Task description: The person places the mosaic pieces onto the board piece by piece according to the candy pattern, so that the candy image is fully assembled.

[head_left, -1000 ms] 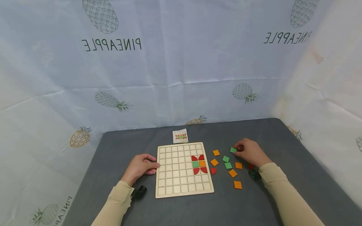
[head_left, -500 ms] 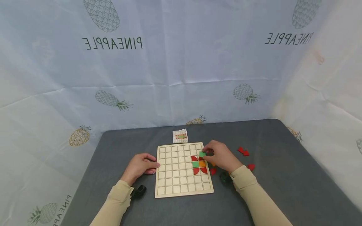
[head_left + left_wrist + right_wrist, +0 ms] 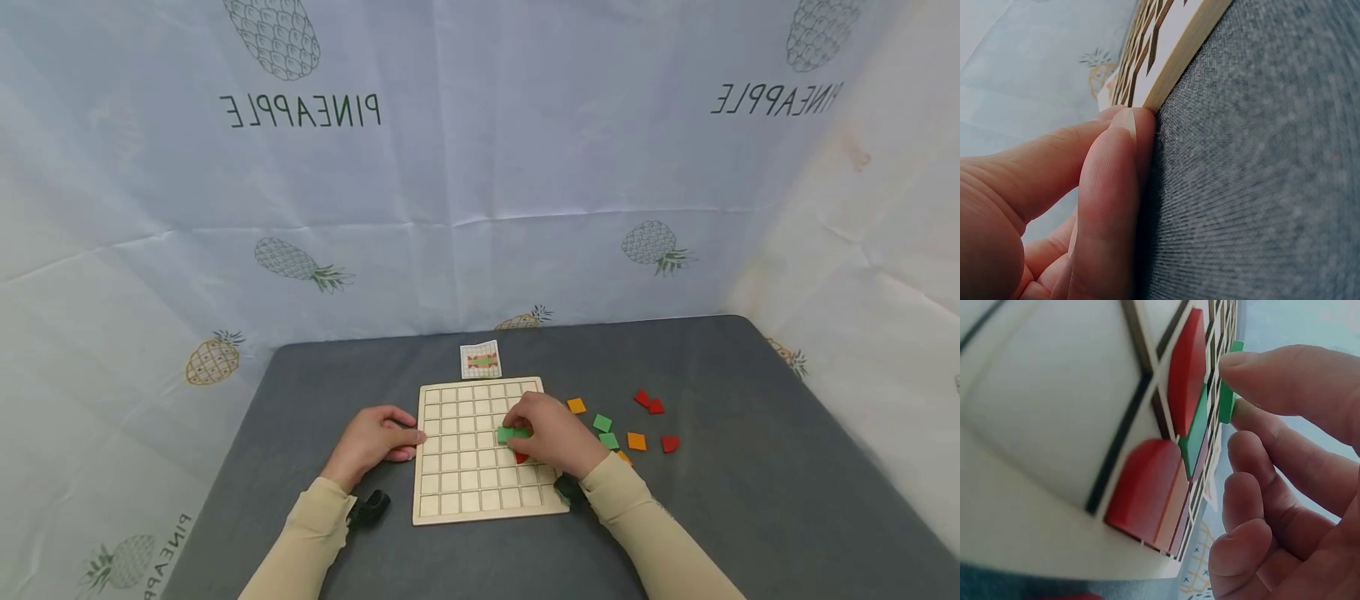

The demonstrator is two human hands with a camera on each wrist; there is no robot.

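Note:
A pale wooden grid board lies on the dark grey table. My left hand is at its left side, and the left wrist view shows thumb and finger pinching the board's edge. Over the right half of the grid, my right hand pinches a green square tile between thumb and finger. This tile is raised off the board, just left of a seated green tile. Red rounded tiles sit in the neighbouring cells. The hand hides part of this pattern in the head view.
Behind the board lies a printed pattern card. To the right are loose green tiles, several orange tiles and red pieces, some covered by the right arm. A pineapple-print curtain closes off the back.
My right hand has picked the green tile from the loose pieces on the right and carried it left over the board, past the red pattern. The left hand has stayed at the board's edge.

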